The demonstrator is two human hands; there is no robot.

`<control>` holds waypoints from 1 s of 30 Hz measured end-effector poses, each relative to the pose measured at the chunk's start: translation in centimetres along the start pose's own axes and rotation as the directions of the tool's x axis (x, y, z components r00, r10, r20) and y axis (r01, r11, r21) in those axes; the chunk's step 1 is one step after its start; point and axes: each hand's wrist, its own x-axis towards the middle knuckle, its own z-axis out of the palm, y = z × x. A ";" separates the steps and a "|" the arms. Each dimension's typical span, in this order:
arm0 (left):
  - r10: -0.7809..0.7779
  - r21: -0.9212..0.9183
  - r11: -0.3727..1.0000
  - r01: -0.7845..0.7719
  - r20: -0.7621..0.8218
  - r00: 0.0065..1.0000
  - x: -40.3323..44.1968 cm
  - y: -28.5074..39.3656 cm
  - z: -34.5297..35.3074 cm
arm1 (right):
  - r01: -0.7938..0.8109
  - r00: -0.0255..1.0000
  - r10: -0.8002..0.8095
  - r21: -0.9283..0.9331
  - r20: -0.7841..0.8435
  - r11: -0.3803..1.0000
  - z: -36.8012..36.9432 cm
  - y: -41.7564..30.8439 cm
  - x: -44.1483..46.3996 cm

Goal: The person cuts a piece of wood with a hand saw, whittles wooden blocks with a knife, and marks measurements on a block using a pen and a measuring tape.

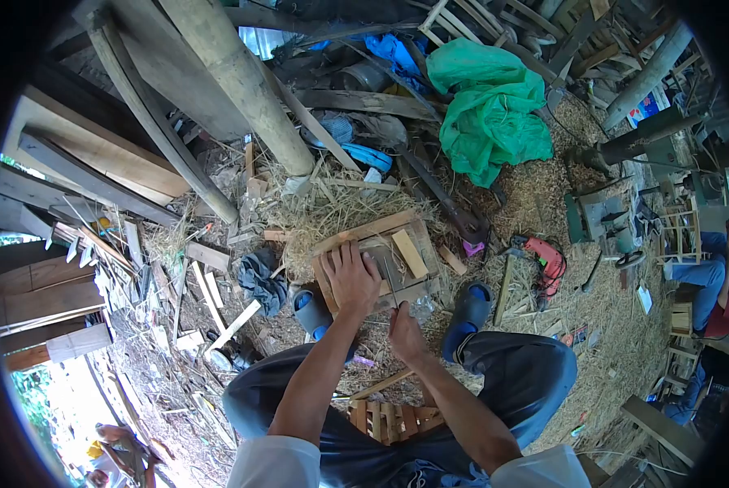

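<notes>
My left hand (352,277) lies flat on a low wooden board (368,236), its fingers stretched over the board's left part. My right hand (407,333) is closed around the handle of a slim hand tool with a narrow dark blade (392,275). The blade points away from me over the board, just right of my left fingers; its exact kind is too small to tell. A short pale wood block (410,253) lies on the board, right of the blade. Crumpled clear plastic (421,307) lies near the board's front right corner.
A red power drill (548,268) lies on the shavings to the right, and a dark cloth (261,281) to the left. Beyond the board are straw, a thick pole (246,89) and a green plastic sheet (490,110). Another person (710,281) sits at far right.
</notes>
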 end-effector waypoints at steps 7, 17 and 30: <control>-0.010 -0.021 1.000 0.010 0.003 1.000 -0.1 0.1 0.1 | 0.001 0.999 -0.002 -0.019 -0.045 1.000 0.1 -0.9 -0.8; 0.012 -0.018 1.000 -0.013 -0.033 0.999 0.0 0.0 0.3 | -0.042 0.999 0.040 -0.129 -0.014 0.991 0.9 -0.7 0.2; -0.003 0.033 0.999 0.002 0.031 1.000 0.2 0.4 -0.4 | -0.007 0.995 0.005 -0.019 -0.102 1.000 2.5 0.7 0.8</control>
